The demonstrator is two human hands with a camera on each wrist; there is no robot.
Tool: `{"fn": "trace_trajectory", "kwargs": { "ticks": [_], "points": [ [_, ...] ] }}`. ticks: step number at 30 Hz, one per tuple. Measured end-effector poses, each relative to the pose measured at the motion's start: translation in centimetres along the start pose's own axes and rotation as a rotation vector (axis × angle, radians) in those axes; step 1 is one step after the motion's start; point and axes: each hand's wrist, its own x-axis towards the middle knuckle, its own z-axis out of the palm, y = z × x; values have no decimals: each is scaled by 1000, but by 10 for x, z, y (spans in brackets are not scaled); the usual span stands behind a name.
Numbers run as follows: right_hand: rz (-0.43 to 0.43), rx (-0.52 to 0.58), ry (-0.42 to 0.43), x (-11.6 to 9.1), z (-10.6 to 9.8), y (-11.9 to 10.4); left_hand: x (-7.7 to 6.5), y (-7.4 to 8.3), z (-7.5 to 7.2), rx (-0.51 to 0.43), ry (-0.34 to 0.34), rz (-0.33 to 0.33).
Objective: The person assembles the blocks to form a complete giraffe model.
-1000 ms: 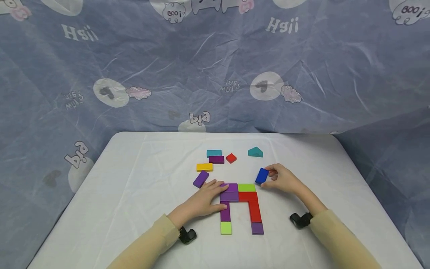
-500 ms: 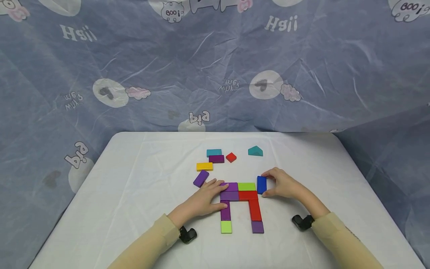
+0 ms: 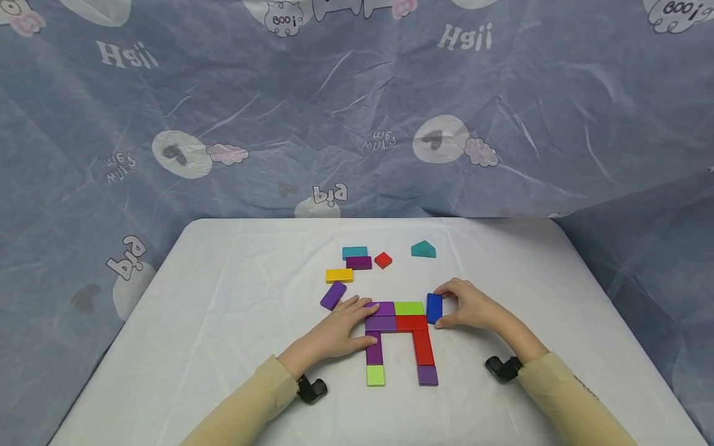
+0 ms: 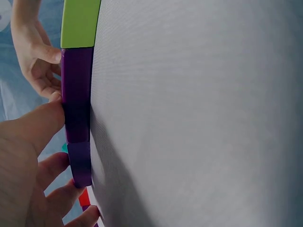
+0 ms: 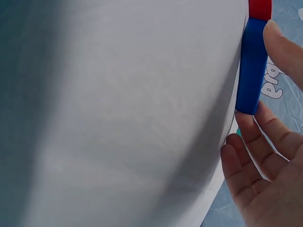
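Observation:
A blue block [image 3: 434, 308] lies against the right end of a flat block arrangement, beside its lime block [image 3: 409, 308] and red block [image 3: 411, 323]. My right hand [image 3: 467, 303] pinches the blue block by its two ends, thumb at the near end and fingertips at the far one, as the right wrist view also shows. My left hand [image 3: 337, 331] rests at the arrangement's left side, its fingers spread and fairly straight. Its fingertips touch the upper purple block [image 3: 383, 308], and its thumb touches the dark purple block [image 3: 374, 353] of the left leg.
Beyond the left hand lie a loose purple block [image 3: 333, 295], a yellow block [image 3: 339, 275], a dark purple block [image 3: 359, 263] and a teal block [image 3: 354, 252]. A small red block [image 3: 383, 260] and a teal pointed block [image 3: 424, 249] are farther right on the white table [image 3: 251, 266].
My right hand has brought the blue block toward me and turned it from slanted to straight, alongside the arrangement. For the last half second it has held there. My left hand stays in place.

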Motion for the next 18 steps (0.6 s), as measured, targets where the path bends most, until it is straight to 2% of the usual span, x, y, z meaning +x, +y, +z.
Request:
{"fn": "trace_trajectory", "kwargs": {
  "ticks": [18],
  "points": [
    [-7, 0, -2, 1, 2, 3, 0, -3, 2, -15, -9, -35]
  ]
}}
